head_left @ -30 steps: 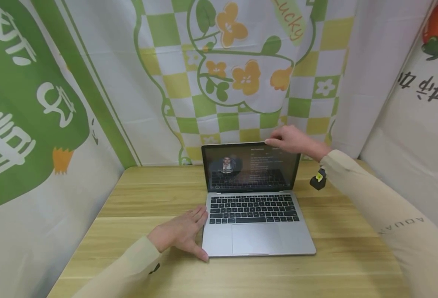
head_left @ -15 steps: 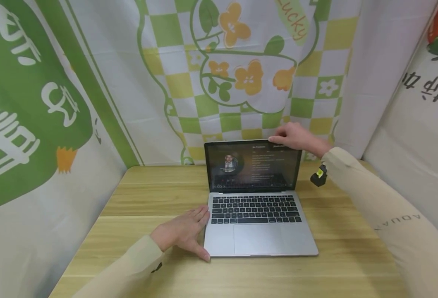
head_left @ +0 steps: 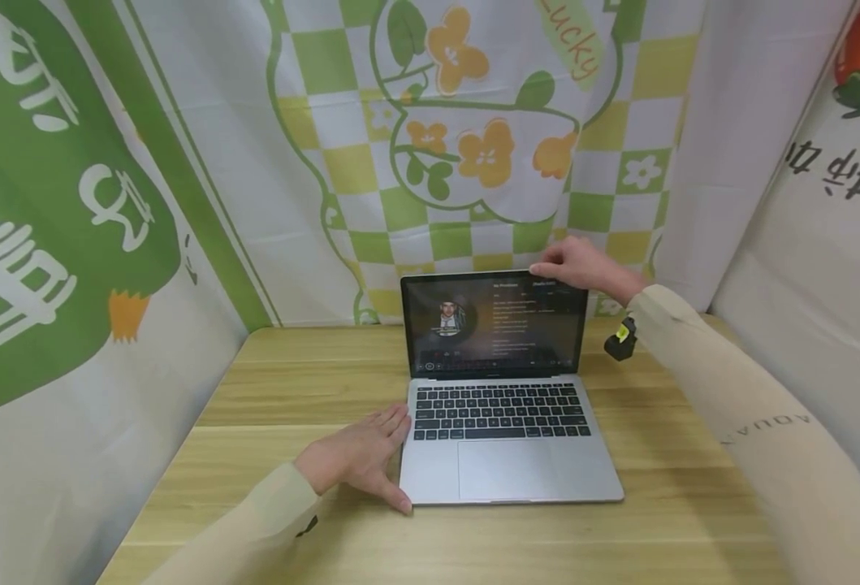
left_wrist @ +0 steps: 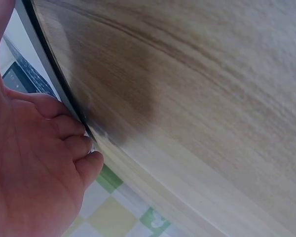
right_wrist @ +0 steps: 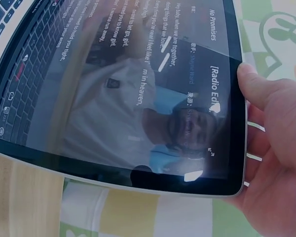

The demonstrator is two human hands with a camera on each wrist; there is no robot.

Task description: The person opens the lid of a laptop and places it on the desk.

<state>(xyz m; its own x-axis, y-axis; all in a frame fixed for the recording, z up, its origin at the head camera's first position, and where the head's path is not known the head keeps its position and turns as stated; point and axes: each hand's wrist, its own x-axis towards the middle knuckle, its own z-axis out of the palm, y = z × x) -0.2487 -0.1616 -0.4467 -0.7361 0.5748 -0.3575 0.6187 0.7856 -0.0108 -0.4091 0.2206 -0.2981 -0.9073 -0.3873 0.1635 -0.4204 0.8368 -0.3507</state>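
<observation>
A silver laptop lies unfolded on the table, its black keyboard toward the person. Its lit screen stands up at the hinge and shows a round portrait and lines of song text. My left hand rests with outstretched fingers along the left edge of the base, thumb at the front corner. In the left wrist view, the left hand's fingertips touch the base's dark side edge. My right hand pinches the lid's top edge near the right corner. The right wrist view shows its thumb at the screen's front rim, other fingers behind.
The wooden table extends around the laptop. Behind it hangs a checkered, flower-printed curtain close to the lid. Printed cloth also covers the left side and the right side.
The lid has tilted slightly further back, with my right hand moving up along with it. My left hand keeps its place at the base's left edge.
</observation>
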